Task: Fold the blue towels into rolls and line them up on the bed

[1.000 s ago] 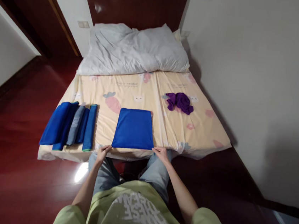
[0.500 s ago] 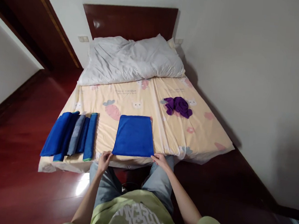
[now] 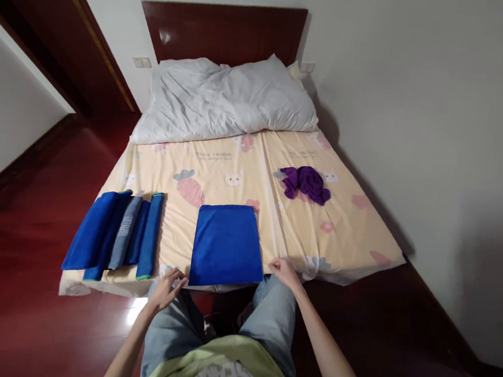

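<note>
Row at far left: bundled cloths (image 3: 124, 233), mostly blue with one grey among them, lying side by side on the bed (image 3: 177, 231); clear of my fingers.
Left grip: my left grip (image 3: 165, 292) sits at the near left corner of the blue cloth (image 3: 228, 247), thumb and fingers apart. Contact with the corner: cannot tell.
Blue cloth, place: spread flat at the front of the bed, between my two hands, near edge along the bed's front edge. Any overhang not clear.
Blue cloth, weight: judged light; fingertips should be enough.
Blue cloth, stiffness: judged soft and limp; would sag if raised by one corner alone.
Blue cloth, surface: looks matt, so little slip expected; nothing fragile about it.
Blue cloth, hold points: the two near corners, thumb above and finger beneath, tension even on both sides to keep the edge straight.
Right grip: my right grip (image 3: 286, 274) is just beside the near right corner, fingers curled, no cloth seen in them; whether the tips meet, cannot tell.
Beyond, to the right: purple cloth (image 3: 309, 184), crumpled, well apart from me.
</note>
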{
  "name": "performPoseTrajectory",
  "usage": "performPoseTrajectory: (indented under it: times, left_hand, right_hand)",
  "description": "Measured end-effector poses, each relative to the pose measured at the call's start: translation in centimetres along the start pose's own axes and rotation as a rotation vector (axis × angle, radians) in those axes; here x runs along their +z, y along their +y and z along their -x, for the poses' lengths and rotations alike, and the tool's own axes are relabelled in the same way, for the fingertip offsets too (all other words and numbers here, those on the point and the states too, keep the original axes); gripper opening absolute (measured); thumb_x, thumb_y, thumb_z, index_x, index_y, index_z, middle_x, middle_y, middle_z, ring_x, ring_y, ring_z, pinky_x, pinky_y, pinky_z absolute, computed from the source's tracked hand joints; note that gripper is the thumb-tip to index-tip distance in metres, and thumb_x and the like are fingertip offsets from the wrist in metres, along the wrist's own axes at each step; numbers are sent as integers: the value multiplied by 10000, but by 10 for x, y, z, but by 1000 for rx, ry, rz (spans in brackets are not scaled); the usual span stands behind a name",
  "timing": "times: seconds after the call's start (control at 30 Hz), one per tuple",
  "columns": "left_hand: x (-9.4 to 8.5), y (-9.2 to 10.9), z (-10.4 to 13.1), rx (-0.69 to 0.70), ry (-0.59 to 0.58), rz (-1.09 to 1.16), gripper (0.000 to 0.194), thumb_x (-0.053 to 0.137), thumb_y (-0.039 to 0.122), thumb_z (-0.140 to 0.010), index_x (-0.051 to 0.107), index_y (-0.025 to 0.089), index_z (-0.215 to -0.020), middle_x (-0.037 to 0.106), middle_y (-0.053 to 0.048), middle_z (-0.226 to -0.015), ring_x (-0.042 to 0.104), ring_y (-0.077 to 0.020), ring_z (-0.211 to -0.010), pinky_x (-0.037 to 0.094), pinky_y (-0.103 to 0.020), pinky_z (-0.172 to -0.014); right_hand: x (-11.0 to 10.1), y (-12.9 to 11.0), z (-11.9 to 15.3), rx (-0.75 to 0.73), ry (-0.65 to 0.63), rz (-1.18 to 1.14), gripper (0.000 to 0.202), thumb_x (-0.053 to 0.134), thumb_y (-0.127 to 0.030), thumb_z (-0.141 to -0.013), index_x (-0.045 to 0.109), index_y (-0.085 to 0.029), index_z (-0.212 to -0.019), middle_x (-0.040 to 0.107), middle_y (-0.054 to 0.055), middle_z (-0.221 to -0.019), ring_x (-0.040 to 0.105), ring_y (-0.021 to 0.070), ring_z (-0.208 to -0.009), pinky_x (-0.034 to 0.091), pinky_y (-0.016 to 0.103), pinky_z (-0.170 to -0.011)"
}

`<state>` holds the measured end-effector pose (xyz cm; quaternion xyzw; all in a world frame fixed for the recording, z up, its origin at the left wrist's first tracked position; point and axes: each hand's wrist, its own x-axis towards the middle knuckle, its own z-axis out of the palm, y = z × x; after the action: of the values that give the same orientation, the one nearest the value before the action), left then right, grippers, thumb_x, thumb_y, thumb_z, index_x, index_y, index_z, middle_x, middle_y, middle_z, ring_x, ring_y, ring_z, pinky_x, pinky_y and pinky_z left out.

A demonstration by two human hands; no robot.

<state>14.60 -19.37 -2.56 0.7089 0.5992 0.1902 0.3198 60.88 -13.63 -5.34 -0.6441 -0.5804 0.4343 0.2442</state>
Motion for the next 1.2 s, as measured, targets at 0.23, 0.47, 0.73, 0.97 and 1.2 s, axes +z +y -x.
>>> performPoseTrajectory:
  times: [0.23,0.47,0.73,0.97,1.2]
  left_hand:
    - [-34,3,-191,200,78,-112,321,433,275,-976,715,188,-1103,692,-140,-1122,627,-270,-1099,498,-418,-1028]
    - [-17,-8,-314,273,-144,-164,268,551,151,-856,737,171,-1047,708,-133,-1020,642,-235,-965,522,-349,-958]
    - [-22,-36,-331,128,-178,-81,96,618,158,-764,702,179,-807,658,-58,-781,607,-190,-733,503,-286,-731]
    - [-35,-36,-319,257,-179,-100,161,535,151,-830,692,178,-850,686,-94,-921,623,-194,-867,501,-281,-830]
    - [-34,-38,-317,186,-164,-136,215,477,185,-900,686,158,-941,726,-105,-904,652,-208,-819,481,-279,-762]
  right_hand:
    - [-9,-83,-142,-512,91,220,379,430,-107,-955,704,-189,-1204,695,121,-1252,642,215,-1183,486,356,-1076]
    - [11,-74,-251,-449,-159,411,312,601,-35,-877,745,-177,-1115,721,125,-1208,655,242,-1191,489,428,-1095]
    - [-8,-59,-272,-350,-273,361,149,653,-89,-849,757,-164,-924,740,50,-860,695,189,-805,562,313,-814]
    - [-12,-64,-256,-617,-211,470,208,540,-154,-957,738,-214,-983,715,90,-1099,634,233,-1107,471,374,-1059]
    - [-14,-57,-255,-517,-153,474,214,515,-153,-980,666,-200,-1123,708,86,-1135,662,215,-1013,493,320,-939]
